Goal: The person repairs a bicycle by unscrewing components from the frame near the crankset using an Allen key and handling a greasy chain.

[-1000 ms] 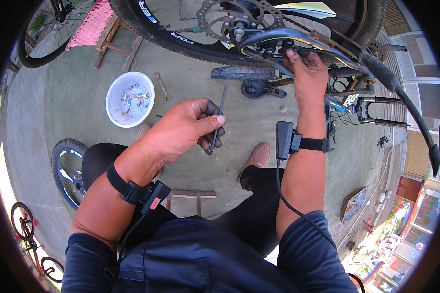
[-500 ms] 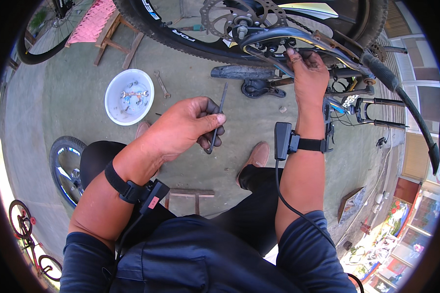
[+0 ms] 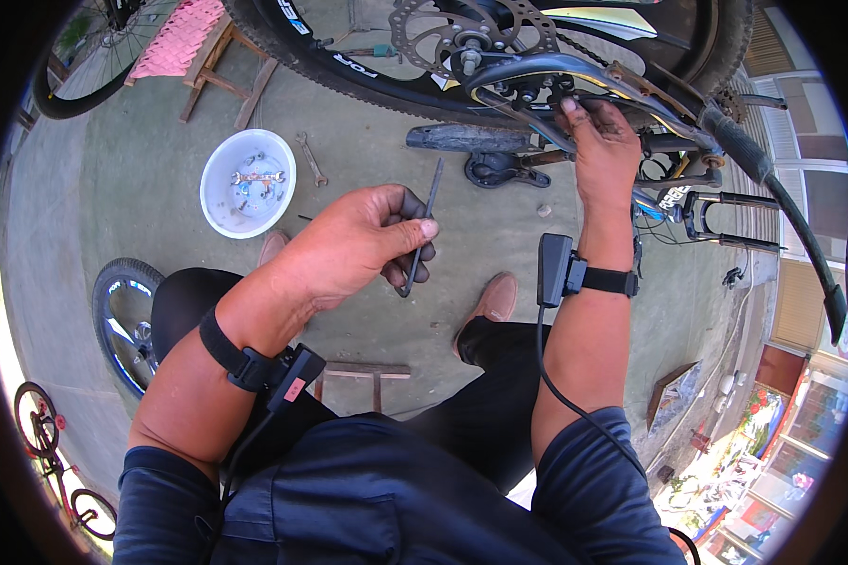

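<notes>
I have the bicycle frame (image 3: 546, 62) ahead on the right, a brake disc (image 3: 469, 41) at its left end, my right hand (image 3: 605, 151) in among its parts. To the left, my left hand (image 3: 377, 235) holds the rod (image 3: 431, 193) over the floor (image 3: 499, 231). Farther left sits the basin (image 3: 219, 202), one wrench (image 3: 257, 177) inside, another wrench (image 3: 312, 158) just right of it; beyond stands the stool (image 3: 207, 61).

Dark matt metal hex key (image 3: 435, 193), glossy painted bike frame (image 3: 561, 64), bare metal brake disc (image 3: 408, 42), rough rubber tyre (image 3: 339, 93), smooth plastic basin (image 3: 213, 193)
</notes>
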`<state>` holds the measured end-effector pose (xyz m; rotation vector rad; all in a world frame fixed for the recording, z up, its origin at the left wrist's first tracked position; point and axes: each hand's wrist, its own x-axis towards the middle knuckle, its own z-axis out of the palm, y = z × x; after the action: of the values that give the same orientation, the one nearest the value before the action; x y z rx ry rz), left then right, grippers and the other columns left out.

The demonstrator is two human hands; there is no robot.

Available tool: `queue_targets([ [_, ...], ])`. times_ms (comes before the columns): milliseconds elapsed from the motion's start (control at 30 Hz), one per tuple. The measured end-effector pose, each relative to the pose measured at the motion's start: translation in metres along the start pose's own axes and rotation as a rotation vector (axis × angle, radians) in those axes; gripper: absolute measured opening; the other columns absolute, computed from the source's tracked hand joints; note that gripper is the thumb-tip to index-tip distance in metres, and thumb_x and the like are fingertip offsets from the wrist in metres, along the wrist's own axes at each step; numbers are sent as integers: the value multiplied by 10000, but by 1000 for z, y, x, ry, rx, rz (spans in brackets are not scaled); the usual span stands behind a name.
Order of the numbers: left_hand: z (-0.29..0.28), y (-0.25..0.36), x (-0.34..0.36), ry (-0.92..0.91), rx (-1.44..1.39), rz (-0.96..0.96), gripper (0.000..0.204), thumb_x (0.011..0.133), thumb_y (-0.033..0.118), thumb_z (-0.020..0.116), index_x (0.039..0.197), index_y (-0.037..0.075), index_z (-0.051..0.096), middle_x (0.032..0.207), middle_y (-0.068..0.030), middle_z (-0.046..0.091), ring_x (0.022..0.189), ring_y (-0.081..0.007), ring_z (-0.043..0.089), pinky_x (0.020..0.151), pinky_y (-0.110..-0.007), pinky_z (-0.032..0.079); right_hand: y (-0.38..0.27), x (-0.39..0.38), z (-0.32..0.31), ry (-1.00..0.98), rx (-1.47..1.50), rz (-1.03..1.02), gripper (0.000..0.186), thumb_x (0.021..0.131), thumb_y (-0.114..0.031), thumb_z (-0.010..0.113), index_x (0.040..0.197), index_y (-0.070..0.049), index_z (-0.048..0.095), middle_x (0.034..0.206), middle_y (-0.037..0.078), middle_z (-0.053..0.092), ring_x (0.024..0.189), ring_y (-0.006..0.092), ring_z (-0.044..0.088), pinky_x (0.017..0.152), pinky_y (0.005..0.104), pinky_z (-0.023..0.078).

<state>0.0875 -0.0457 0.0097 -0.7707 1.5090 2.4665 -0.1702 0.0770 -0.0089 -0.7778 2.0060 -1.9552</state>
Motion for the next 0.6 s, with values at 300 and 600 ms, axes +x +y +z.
queue_targets([
  [300, 0, 0, 0, -5, -1, 0, 182, 925, 168, 574, 934, -10, 536, 797, -68, 601, 645, -127, 597, 535, -245, 466, 0, 1, -11, -80, 186, 160, 207, 881, -65, 626, 1036, 65, 585, 924, 122, 653, 843, 213, 663, 758, 306, 556],
  [600, -1, -1, 0, -5, -4, 7, 183, 910, 200, 610, 901, 30, 541, 779, -45, 612, 652, -135, 626, 544, -233, 474, 4, 1, -12, -117, 234, 188, 208, 898, -58, 593, 1067, 60, 563, 978, 133, 641, 881, 254, 674, 720, 310, 562],
])
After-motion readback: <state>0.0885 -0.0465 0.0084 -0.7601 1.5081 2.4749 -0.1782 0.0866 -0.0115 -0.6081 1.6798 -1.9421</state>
